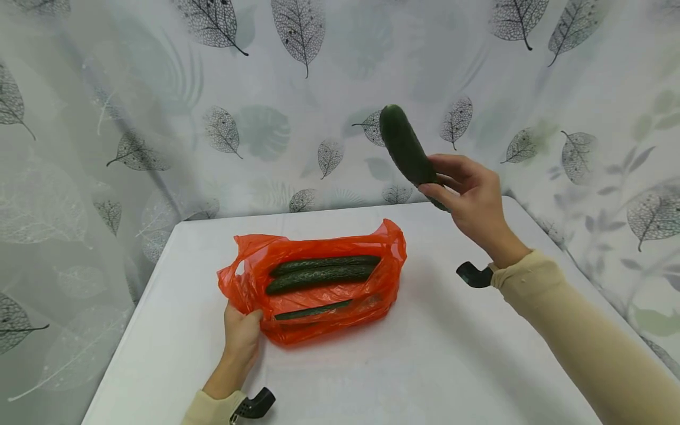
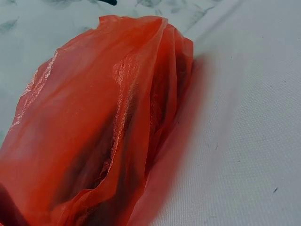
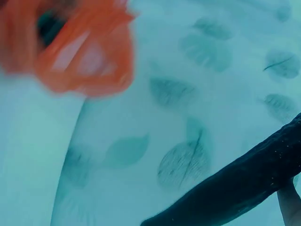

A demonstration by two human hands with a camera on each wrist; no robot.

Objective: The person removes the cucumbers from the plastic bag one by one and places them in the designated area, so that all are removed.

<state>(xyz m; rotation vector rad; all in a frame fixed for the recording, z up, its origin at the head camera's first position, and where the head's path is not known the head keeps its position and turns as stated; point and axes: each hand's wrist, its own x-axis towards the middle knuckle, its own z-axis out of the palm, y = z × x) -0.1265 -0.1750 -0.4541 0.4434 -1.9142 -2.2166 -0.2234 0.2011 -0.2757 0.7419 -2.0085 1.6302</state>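
My right hand (image 1: 473,192) pinches a dark green cucumber (image 1: 405,144) near its lower end, holding it tilted in the air above the table's back right. In the right wrist view the same cucumber (image 3: 235,183) crosses the lower right corner. An orange-red plastic bag (image 1: 313,327) lies on the table with its mouth spread, and several cucumbers (image 1: 324,276) show inside it. My left hand (image 1: 241,336) grips the bag's left front edge, fingers partly hidden by the plastic. The bag (image 2: 94,103) fills much of the left wrist view.
A white table (image 1: 340,383) carries the bag. Behind it hangs a pale curtain (image 1: 340,118) printed with leaves, which also runs along the left and right sides. Small black devices (image 1: 475,275) sit at both wrists.
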